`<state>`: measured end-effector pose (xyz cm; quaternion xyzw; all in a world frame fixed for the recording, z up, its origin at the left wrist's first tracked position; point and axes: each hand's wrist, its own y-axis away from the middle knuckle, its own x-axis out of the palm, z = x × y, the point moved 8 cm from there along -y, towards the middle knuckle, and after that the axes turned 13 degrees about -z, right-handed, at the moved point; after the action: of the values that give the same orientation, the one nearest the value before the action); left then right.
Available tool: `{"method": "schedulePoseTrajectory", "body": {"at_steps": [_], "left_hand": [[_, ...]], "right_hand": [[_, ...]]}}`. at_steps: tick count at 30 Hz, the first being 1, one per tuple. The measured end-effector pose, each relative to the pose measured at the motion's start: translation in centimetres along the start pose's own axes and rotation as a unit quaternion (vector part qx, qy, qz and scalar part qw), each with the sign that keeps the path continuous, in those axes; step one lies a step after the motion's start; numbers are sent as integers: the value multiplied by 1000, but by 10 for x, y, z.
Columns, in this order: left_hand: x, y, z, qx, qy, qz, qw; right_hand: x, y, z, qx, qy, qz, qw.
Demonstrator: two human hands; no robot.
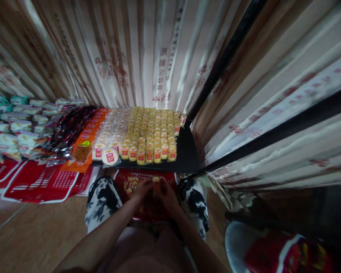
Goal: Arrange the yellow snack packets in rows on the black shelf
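Note:
A small yellow wrapped cake (157, 186) with a red label is held upright between my two hands. My left hand (144, 189) closes on its left side, and my right hand (167, 193) grips it from the right. Both are above a red basket (150, 216) between my knees. More yellow wrapped pieces (130, 185) lie inside the basket at the left. Just beyond, rows of similar yellow packaged cakes (150, 140) stand on a black shelf (187, 151).
Left of the cakes are white round packets (110, 156), an orange bag (81, 151), dark packets (66, 129) and white packets (25, 142). Other red baskets (42, 182) stand at the left. Curtains (147, 49) hang behind, with black poles (210, 83) at the right. A light tub (235, 242) is lower right.

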<state>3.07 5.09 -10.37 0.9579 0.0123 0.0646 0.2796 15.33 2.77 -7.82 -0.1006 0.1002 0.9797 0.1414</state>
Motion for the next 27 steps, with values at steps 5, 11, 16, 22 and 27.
{"method": "schedulePoseTrajectory", "body": {"at_steps": [5, 11, 16, 22, 27], "left_hand": [[22, 15, -29, 40, -62, 79, 994], [44, 36, -63, 69, -198, 222, 952], [33, 37, -99, 70, -108, 102, 986], [48, 44, -111, 96, -53, 122, 986], [54, 35, -121, 133, -88, 66, 985]], "right_hand": [[-23, 9, 37, -112, 117, -20, 987], [-27, 18, 75, -204, 190, 53, 959], [-55, 7, 83, -162, 97, -66, 980], [-54, 0, 54, 46, -120, -83, 988], [-61, -5, 66, -40, -40, -105, 993]]}}
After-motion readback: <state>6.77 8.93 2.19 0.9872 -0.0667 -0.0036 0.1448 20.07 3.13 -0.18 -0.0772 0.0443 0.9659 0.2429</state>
